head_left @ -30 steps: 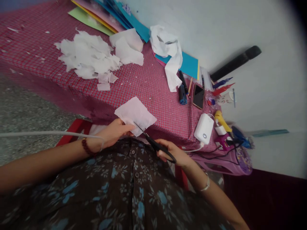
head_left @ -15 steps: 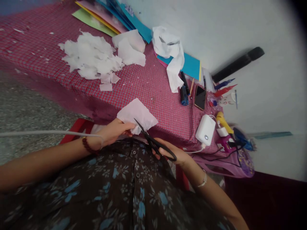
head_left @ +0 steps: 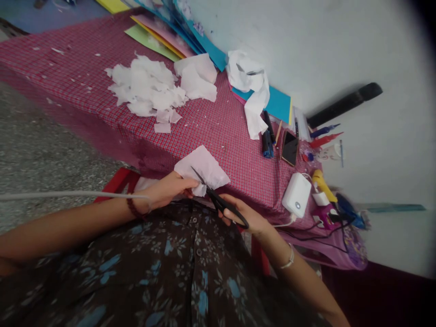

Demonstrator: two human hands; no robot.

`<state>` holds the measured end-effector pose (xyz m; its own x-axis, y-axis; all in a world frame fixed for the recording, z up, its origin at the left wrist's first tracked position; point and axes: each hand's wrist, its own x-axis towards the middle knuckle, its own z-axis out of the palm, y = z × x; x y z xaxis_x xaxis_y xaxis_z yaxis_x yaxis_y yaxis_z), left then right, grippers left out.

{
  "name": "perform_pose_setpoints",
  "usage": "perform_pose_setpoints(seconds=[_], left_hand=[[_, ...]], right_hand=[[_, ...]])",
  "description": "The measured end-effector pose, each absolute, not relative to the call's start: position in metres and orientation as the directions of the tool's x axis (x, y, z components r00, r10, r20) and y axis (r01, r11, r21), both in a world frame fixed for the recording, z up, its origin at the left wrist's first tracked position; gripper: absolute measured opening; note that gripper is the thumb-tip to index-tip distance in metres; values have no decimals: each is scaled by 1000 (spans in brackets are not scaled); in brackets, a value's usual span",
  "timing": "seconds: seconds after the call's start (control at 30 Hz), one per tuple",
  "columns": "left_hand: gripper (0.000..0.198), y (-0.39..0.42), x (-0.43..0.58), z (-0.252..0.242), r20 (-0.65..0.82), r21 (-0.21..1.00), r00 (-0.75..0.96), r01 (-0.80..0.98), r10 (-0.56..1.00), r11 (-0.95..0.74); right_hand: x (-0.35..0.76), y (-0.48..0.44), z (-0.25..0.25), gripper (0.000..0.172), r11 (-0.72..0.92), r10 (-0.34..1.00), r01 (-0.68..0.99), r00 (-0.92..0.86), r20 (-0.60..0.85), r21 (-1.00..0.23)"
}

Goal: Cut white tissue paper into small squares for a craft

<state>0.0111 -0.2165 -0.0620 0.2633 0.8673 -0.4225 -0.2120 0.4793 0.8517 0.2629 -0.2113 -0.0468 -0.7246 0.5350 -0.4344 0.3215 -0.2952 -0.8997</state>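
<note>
My left hand (head_left: pixel 177 185) pinches the lower left edge of a thin white sheet of tissue paper (head_left: pixel 206 163) at the front edge of the table. In my right hand (head_left: pixel 240 211) is a pair of black-handled scissors (head_left: pixel 218 200), its fingers around the handles. The blades reach over the lower part of the sheet, with one dark blade lying across it near my left thumb. Beyond, on the table, lies a heap of torn and cut white paper (head_left: pixel 146 86), with a few small squares (head_left: pixel 162 128) at its near side.
The red checked cloth (head_left: pixel 218 131) covers the table. Folded white tissue (head_left: pixel 199 77), a crumpled tissue strip (head_left: pixel 250 77) and coloured sheets (head_left: pixel 160 38) lie farther back. To the right are markers (head_left: pixel 267 143), a phone (head_left: pixel 290 147) and a white power bank (head_left: pixel 297 195) with a cable.
The whole view has shifted, so things appear a little lower and farther right. Both hands keep their hold on the paper and the scissors; the blades look slightly closer together.
</note>
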Motion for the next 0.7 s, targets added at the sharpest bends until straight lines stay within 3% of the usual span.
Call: perform_pose_setpoints(seconds=[0.27,0.47,0.7], left_hand=[[12,-212,1,-67,-485,814,245,-226,840,535],[12,-204,-12,-62,-522,810,105,-249,846,531],[10,-206,-11,-57,-498,826,155,-215,853,521]], right_hand=[[264,-212,-47,63,-323,561,372,-666,-493,-870],[268,-206,-48,61,-241,518,329,-752,-407,-913],[260,-200,-44,57,-250,496,264,-791,-358,-931]])
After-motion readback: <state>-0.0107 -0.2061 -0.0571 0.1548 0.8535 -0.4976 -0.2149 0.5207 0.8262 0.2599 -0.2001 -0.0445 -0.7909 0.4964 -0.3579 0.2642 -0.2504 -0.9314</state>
